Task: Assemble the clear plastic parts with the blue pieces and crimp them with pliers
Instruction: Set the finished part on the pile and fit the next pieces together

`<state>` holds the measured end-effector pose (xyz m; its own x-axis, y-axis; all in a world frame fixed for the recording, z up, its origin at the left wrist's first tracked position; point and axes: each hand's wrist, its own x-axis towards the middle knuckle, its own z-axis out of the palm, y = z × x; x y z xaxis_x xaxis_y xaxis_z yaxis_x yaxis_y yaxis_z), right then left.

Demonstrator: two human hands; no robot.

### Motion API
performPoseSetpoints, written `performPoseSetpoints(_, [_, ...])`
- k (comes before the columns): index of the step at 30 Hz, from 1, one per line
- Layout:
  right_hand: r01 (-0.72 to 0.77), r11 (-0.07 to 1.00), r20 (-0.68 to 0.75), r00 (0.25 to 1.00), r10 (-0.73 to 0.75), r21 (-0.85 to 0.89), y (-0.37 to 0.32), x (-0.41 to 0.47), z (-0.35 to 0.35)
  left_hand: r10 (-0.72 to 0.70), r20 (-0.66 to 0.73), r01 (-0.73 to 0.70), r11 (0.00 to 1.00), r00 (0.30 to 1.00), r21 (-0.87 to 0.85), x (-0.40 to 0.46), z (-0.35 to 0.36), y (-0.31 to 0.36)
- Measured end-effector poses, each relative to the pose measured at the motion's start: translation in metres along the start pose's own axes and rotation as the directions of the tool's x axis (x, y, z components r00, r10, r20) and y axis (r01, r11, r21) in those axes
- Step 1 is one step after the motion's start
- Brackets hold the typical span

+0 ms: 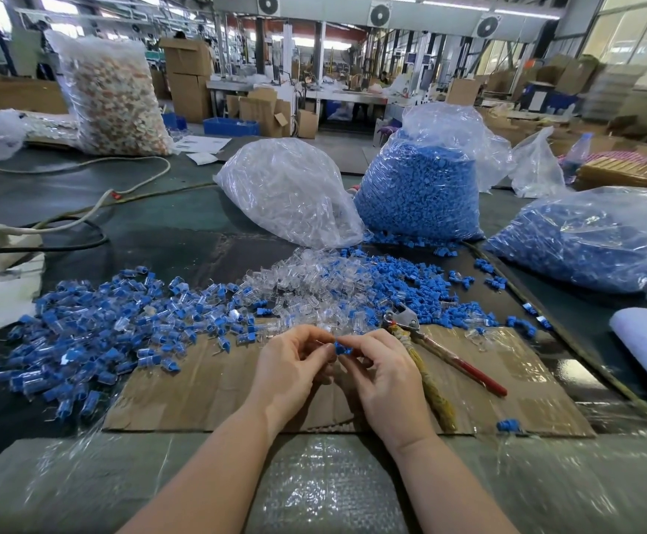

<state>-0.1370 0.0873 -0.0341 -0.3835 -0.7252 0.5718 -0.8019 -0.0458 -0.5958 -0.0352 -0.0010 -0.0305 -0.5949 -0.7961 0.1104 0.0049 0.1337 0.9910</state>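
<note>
Both hands, left hand (295, 364) and right hand (381, 373), pinch blue piece (342, 348) between fingertips; pliers (430, 348) just right.

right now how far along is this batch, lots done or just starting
Done: a sizeable pile of assembled pieces lies at left. In hand: the right hand pinches a blue piece against whatever the left hand holds; the pliers lie idle. Left: loose clear parts and full bags, so plenty.

blue pieces (410, 279), clear parts (306, 271); red-handled pliers (445, 352)
</note>
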Motion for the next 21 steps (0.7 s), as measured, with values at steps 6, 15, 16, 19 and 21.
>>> performPoseSetpoints(6, [-0.009,0.999,-0.017,1.0,0.008,-0.049,0.0012,0.0,0.0006,-0.006,-0.007,0.006,1.0,1.0,-0.01,-0.0004,0.0005,0.0016])
performPoseSetpoints(15, [0.002,1.0,-0.009,1.0,-0.002,-0.019,0.0016,0.0,-0.0005,0.016,0.004,-0.016,1.0,1.0,0.01,-0.0009,0.0001,0.0031])
performPoseSetpoints(16, [0.008,1.0,-0.008,1.0,-0.008,-0.019,0.0013,0.0,-0.0008,0.018,0.004,-0.018,1.0,1.0,0.014,-0.001,0.0001,0.0032])
performPoseSetpoints(19, [0.016,1.0,-0.006,1.0,-0.016,-0.027,0.0015,0.0004,-0.0013,0.023,0.004,-0.024,1.0,1.0,0.017,-0.001,0.0001,0.0029])
performPoseSetpoints(21, [0.01,1.0,0.004,1.0,-0.01,-0.026,0.0018,0.001,-0.0015,0.025,0.004,-0.025,1.0,1.0,0.016,-0.0007,0.0001,0.0025])
